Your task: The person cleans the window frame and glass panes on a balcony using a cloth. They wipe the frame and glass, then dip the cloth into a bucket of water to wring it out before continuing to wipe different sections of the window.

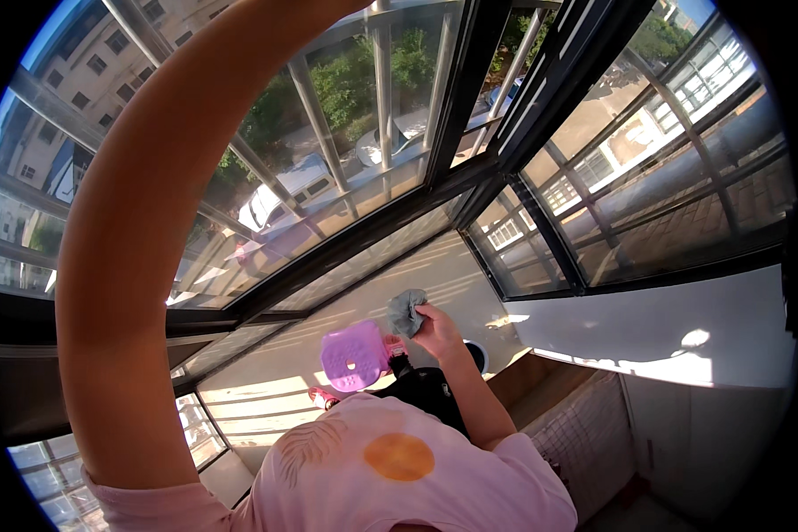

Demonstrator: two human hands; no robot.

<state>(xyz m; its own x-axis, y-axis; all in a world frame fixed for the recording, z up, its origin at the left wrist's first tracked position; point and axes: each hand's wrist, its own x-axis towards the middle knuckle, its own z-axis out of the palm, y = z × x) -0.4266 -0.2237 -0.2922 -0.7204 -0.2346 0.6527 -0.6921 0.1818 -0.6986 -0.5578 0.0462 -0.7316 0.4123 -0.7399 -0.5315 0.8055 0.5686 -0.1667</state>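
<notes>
My right hand (437, 335) is closed around a crumpled grey cloth (406, 313), held out in front of my body at about waist height. The cloth bunches up past my fingertips. My left arm (120, 266) reaches high along the left side, close in front of the barred window (355, 97). Its hand lies beyond the upper edge of the picture, so its fingers and whatever they touch are hidden.
Below, a purple plastic stool (353, 356) stands on the sunlit floor (266, 390) by my feet. A round, dark-rimmed container (477, 356) shows partly behind my right forearm. Black window frames (488, 168) meet at a corner ahead; a white ledge (647, 341) runs rightward.
</notes>
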